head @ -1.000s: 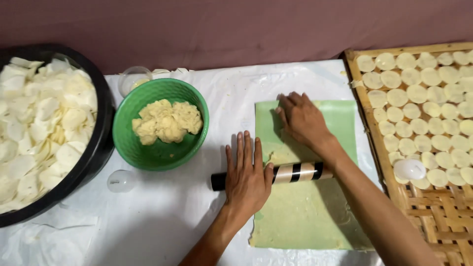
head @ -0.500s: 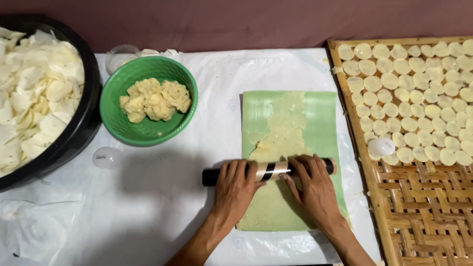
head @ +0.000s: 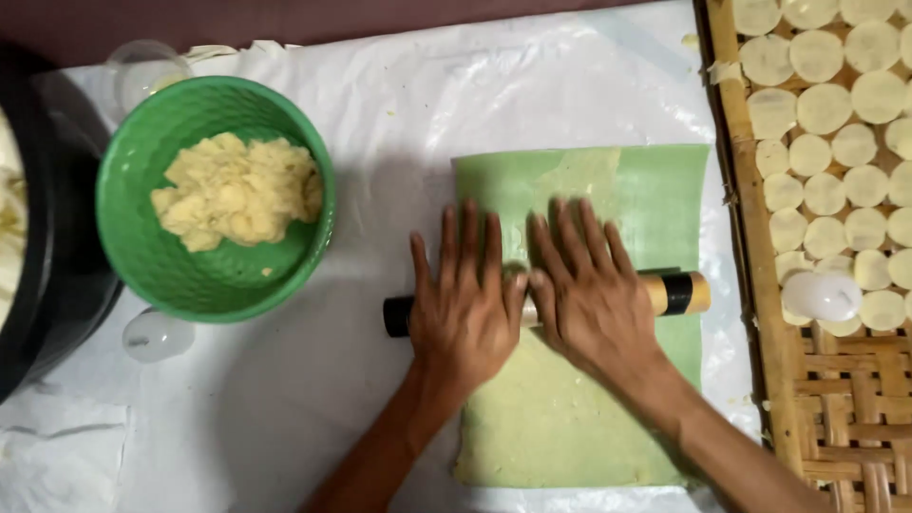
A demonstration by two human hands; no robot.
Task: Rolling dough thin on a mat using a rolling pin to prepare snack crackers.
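Dough could tear or come out thin in one spot if the hands push harder on one side, because it is already spread very flat. Far left sits a big black tub (head: 57, 313) with white bits in it, and next to it a round green bowl (head: 133, 237) holds a lumpy yellow pile of soft dough (head: 233, 190). A small clear cup (head: 157, 334) lies by the bowl on the crinkly white plastic sheet (head: 313, 418). In the middle, the left hand (head: 463, 304) and the right hand (head: 589, 299) lie flat, fingers spread wide and straight, pressing down on a smooth rolling pin (head: 676, 293) with black bands. They hold nothing tight. The pin lies across a green mat (head: 665, 190), on top of the pale flat dough sheet (head: 551, 418). The pin could also slip off the mat edge, since its dark end pokes out past it. At the right, a woven bamboo tray (head: 836, 408) carries many little round dough discs (head: 826, 109).
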